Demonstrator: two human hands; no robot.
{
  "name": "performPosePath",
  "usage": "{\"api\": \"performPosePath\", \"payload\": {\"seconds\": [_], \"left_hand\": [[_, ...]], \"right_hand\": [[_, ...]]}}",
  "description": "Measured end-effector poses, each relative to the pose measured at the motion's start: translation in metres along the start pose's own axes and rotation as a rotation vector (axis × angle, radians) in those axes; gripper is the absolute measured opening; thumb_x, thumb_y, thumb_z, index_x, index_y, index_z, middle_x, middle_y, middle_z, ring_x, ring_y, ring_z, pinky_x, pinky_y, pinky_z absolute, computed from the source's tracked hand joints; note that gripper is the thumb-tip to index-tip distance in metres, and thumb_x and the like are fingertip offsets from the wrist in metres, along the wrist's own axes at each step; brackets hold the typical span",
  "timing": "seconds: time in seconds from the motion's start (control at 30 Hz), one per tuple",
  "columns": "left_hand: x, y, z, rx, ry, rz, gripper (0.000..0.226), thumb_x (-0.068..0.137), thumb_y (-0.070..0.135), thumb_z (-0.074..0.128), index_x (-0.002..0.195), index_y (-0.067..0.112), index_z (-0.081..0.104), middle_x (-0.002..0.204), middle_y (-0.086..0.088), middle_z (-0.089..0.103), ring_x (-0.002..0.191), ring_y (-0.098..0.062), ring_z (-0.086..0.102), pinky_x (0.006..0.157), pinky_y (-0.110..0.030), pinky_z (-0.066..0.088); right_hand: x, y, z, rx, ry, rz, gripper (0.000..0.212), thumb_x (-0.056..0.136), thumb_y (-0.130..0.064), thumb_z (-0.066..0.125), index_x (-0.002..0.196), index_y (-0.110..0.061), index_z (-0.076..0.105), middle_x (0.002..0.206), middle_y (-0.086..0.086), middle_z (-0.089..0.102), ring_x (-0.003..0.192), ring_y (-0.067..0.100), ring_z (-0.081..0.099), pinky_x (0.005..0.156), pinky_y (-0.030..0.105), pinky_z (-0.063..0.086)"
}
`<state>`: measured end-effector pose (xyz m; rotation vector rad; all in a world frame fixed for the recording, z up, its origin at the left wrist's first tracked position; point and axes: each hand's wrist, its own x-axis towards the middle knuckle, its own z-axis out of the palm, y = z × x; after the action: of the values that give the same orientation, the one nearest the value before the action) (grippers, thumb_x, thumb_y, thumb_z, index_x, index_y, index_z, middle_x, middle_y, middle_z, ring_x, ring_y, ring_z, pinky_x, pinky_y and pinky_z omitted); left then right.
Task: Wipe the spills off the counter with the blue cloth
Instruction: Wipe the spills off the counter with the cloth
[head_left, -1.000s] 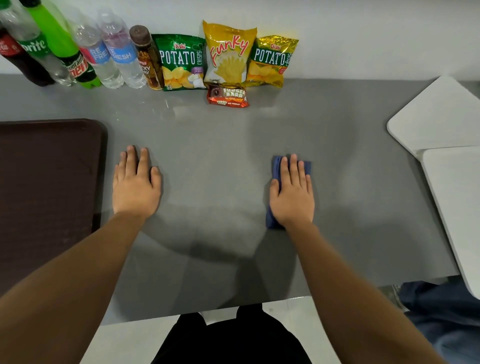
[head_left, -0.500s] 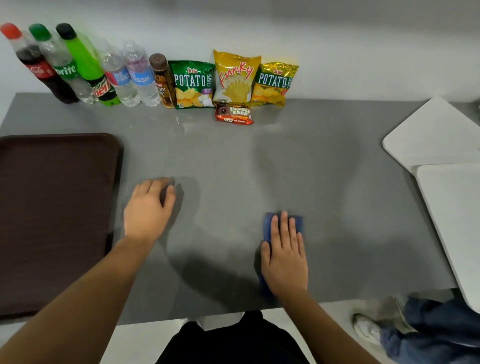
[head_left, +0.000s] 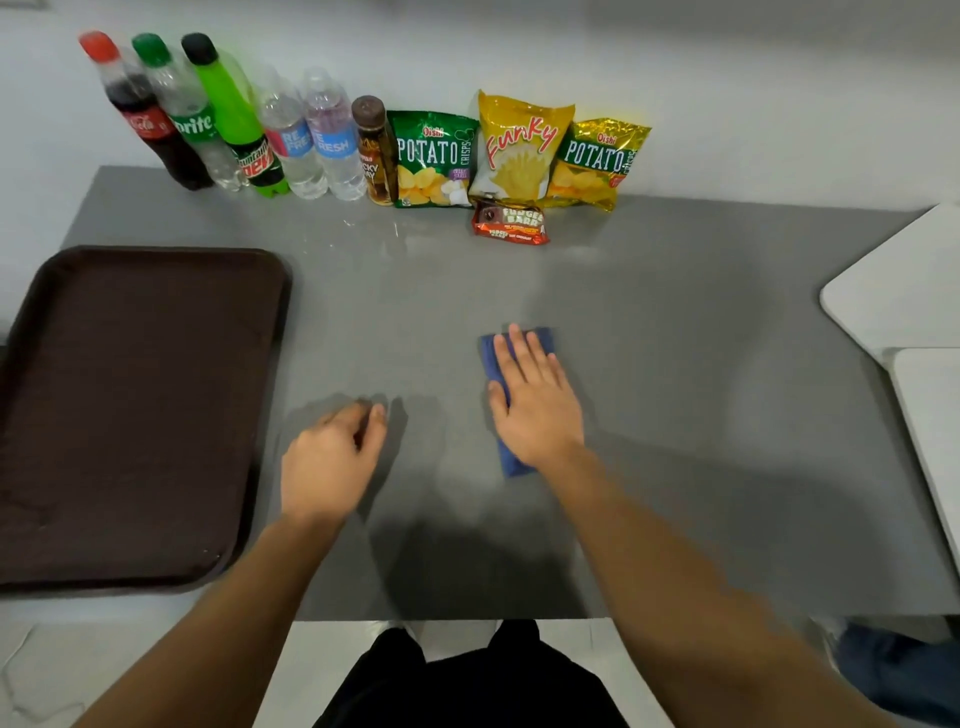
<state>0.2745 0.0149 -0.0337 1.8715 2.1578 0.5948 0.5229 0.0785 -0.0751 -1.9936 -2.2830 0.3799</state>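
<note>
Worktop: a plain grey worktop (head_left: 675, 415) with a matte, faintly glossy face, running left to right under a white wall; its near edge ends above a pale floor.
Spills: a few small glints of wet show on the worktop just in front of the water bottles; too faint to tell more.
Blue cloth: the blue cloth (head_left: 511, 462) lies folded flat near the middle of the worktop, its far end and near end showing past the hand on top of it.
Right hand: the right hand (head_left: 535, 400) lies palm down on the blue cloth, fingers straight and together, pressing it to the surface.
Left hand: the left hand (head_left: 332, 457) rests on the bare worktop to the left of the cloth, fingers loosely curled, holding nothing; blurred.
Tray: a dark brown tray (head_left: 130, 415) sits at the left, overhanging the near edge.
Back row: against the wall stand soda bottles (head_left: 182, 119), two water bottles (head_left: 311, 140) and a brown bottle (head_left: 374, 150), then three crisp bags (head_left: 519, 145), with a snack bar (head_left: 509, 223) lying in front of them.
Right side: two white boards (head_left: 904, 291) overlap the right edge of the worktop.
</note>
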Motion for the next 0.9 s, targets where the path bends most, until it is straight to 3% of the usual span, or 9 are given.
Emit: {"api": "performPosePath", "payload": {"seconds": [0.13,0.23,0.37,0.6,0.8,0.9], "left_hand": [[-0.002,-0.002,-0.003,-0.014,-0.009,0.006,0.042,0.104,0.04,0.054,0.07,0.016,0.056,0.053,0.0,0.051,0.055,-0.038,0.061,0.053,-0.031,0.033],[-0.002,-0.005,-0.004,-0.025,-0.05,0.015,0.041,0.103,0.041,0.055,0.068,0.023,0.046,0.052,0.008,0.036,0.055,-0.038,0.06,0.054,-0.031,0.032],[0.001,-0.012,-0.008,-0.048,-0.067,-0.006,0.041,0.104,0.04,0.056,0.069,0.019,0.05,0.052,-0.003,0.049,0.057,-0.042,0.061,0.052,-0.037,0.038],[0.005,-0.025,-0.02,-0.09,-0.04,-0.024,0.042,0.104,0.035,0.055,0.066,0.019,0.047,0.046,0.007,0.036,0.046,-0.03,0.044,0.05,-0.036,0.034],[0.006,-0.035,-0.031,-0.111,-0.033,-0.042,0.043,0.105,0.031,0.055,0.066,0.015,0.05,0.051,0.003,0.042,0.049,-0.028,0.048,0.05,-0.04,0.042],[0.006,-0.036,-0.036,-0.116,-0.032,-0.035,0.044,0.105,0.03,0.056,0.063,0.021,0.042,0.051,0.006,0.036,0.048,-0.025,0.042,0.049,-0.036,0.035]], "right_hand": [[0.009,0.042,-0.008,-0.018,0.043,0.145,0.063,0.107,-0.039,0.035,0.164,-0.02,0.018,0.173,0.0,0.011,0.16,0.02,0.01,0.128,0.038,0.004],[-0.01,0.063,-0.01,-0.029,0.077,0.217,0.062,0.108,-0.037,0.033,0.164,-0.018,0.018,0.172,0.004,0.012,0.159,0.023,0.012,0.129,0.04,0.007],[-0.061,0.051,-0.001,-0.041,0.12,0.255,0.065,0.103,-0.039,0.029,0.162,-0.012,0.024,0.17,0.01,0.021,0.157,0.028,0.021,0.128,0.046,0.019],[-0.131,-0.041,0.042,-0.017,0.159,0.043,0.064,0.105,-0.036,0.038,0.163,-0.015,0.023,0.171,0.007,0.019,0.159,0.025,0.016,0.126,0.044,0.024],[-0.079,-0.101,0.043,0.003,0.064,-0.116,0.064,0.106,-0.04,0.034,0.164,-0.018,0.017,0.173,0.001,0.01,0.16,0.02,0.007,0.129,0.042,0.017],[-0.041,-0.098,0.032,0.009,0.049,-0.127,0.064,0.103,-0.039,0.039,0.163,-0.02,0.025,0.172,0.0,0.015,0.159,0.02,0.014,0.128,0.042,0.018]]}}
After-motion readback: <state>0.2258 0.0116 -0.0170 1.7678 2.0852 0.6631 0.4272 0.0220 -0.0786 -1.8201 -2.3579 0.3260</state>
